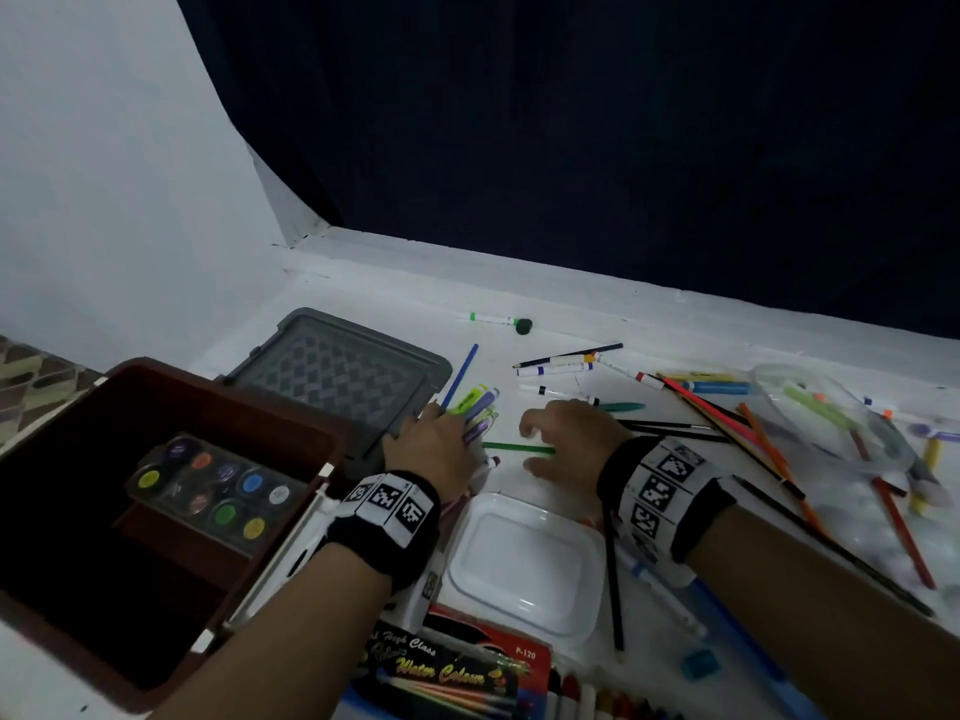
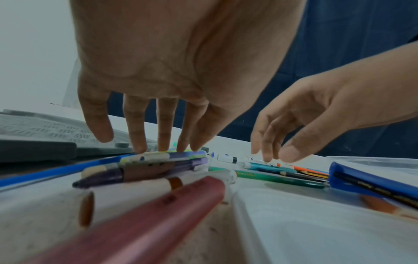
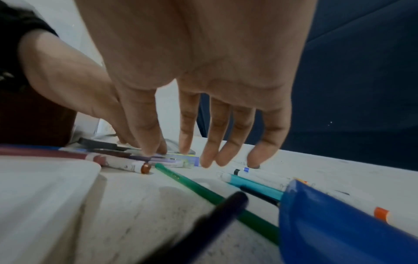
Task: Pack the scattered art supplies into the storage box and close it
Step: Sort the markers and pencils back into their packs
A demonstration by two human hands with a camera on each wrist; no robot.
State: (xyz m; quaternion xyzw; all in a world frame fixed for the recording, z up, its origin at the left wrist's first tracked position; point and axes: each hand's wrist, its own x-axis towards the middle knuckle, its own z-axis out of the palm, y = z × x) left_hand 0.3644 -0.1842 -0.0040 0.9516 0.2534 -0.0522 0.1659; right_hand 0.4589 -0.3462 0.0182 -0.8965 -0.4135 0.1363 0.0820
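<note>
The brown storage box (image 1: 234,392) stands open at the left with a paint palette (image 1: 218,488) inside. Its grey lid (image 1: 343,371) lies behind it. My left hand (image 1: 431,439) presses straight fingers down on a bundle of markers (image 1: 478,407) beside the lid; in the left wrist view the fingertips (image 2: 140,148) touch the top of the bundle (image 2: 158,164). My right hand (image 1: 540,444) hovers with relaxed, spread fingers just above a green pencil (image 1: 519,447) and holds nothing. The right wrist view shows that hand (image 3: 192,157) over the pencil (image 3: 203,189).
A white plastic lid (image 1: 524,553) lies between my wrists. A water colour box (image 1: 452,667) and crayons (image 1: 597,698) sit at the near edge. Several pencils and pens (image 1: 727,423) and a clear pouch (image 1: 831,423) spread to the right. A green marker (image 1: 493,318) lies farther back.
</note>
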